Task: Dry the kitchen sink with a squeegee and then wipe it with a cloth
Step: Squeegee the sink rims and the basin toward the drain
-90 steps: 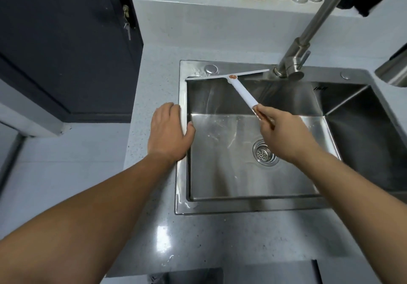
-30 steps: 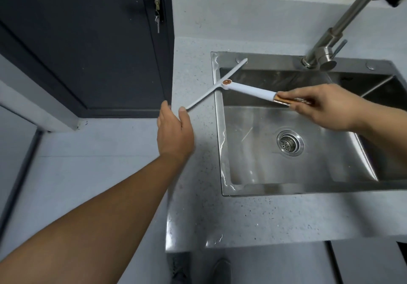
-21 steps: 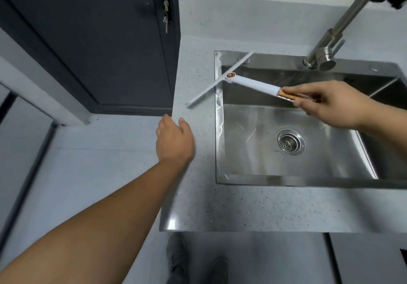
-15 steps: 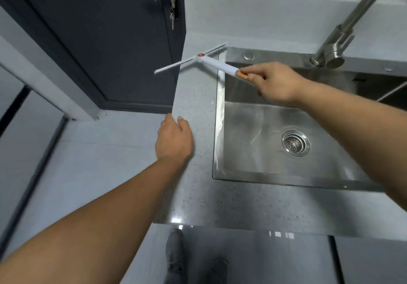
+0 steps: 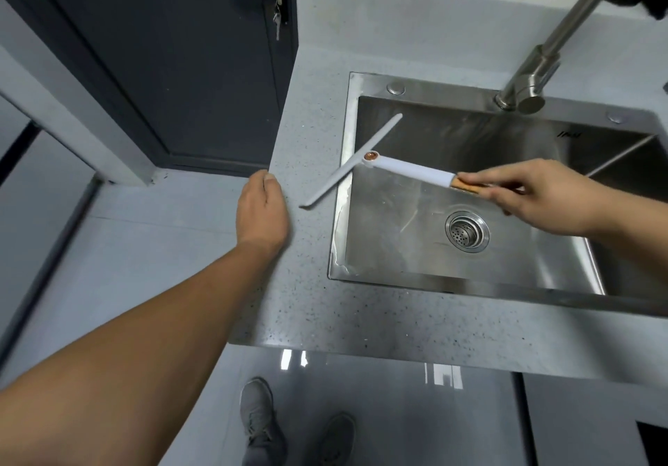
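Squeegee (image 5: 376, 162) sits pinched by its handle in your right hand (image 5: 542, 196), blade crossing the sink (image 5: 470, 285) rim at nine o'clock. Your left hand (image 5: 262, 212) rests loosely curled, holding nothing, on the worktop (image 5: 361, 324) edge.

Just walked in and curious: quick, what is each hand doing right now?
Left hand: holds nothing, fingers curled over the speckled grey countertop edge.
Right hand: closed on the white T-shaped squeegee handle.
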`<state>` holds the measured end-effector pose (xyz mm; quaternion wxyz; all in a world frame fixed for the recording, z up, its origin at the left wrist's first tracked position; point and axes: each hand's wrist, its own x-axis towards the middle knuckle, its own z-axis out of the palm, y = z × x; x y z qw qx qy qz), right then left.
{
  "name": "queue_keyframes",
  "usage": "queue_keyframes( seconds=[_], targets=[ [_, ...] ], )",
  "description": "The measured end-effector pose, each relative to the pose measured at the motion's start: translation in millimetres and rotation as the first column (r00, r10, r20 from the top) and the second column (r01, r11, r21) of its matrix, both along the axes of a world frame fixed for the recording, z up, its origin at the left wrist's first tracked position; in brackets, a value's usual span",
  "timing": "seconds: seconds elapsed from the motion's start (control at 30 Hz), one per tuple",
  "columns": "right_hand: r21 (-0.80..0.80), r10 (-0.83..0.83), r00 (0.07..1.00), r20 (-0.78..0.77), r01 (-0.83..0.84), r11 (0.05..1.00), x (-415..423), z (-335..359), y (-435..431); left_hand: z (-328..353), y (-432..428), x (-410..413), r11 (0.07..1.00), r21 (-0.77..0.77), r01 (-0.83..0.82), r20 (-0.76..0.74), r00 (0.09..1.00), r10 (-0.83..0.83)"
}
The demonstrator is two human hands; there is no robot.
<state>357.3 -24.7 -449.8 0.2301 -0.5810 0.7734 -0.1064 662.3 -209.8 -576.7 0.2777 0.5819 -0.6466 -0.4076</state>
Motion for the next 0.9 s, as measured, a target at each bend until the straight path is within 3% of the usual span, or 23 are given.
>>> queue_keyframes(
  seconds=[0.13,0.23,0.37,0.47,0.57,0.77,0.9],
  targets=[
    [0.060,-0.051,0.996,0.066,0.047,0.997,-9,17,25,2,2,5,0.995,0.033,0.094,0.056,0.994,-0.095],
    [0.002,-0.097,0.990,0.100,0.098,0.995,-8,26,26,2,7,10,0.989,0.063,0.136,0.110,0.984,-0.142],
    [-0.121,-0.117,0.993,0.005,0.117,0.986,32,13,-31,-3,17,18,0.993,0.035,0.111,0.162,0.980,-0.115],
    [-0.099,-0.108,0.993,0.053,0.113,0.989,70,-2,-88,-10,20,18,0.994,0.018,0.104,0.215,0.971,-0.105],
    [-0.065,-0.117,0.993,-0.011,0.116,0.991,87,-17,-104,-14,19,16,0.995,-0.001,0.096,0.229,0.969,-0.093],
    [-0.040,-0.160,0.986,-0.044,0.159,0.987,79,-18,-36,-18,18,20,0.997,0.021,0.071,0.092,0.993,-0.073],
    [0.035,-0.159,0.986,-0.054,0.161,0.986,79,-4,24,-14,16,26,0.998,0.057,0.038,-0.078,0.996,-0.034]
  ],
)
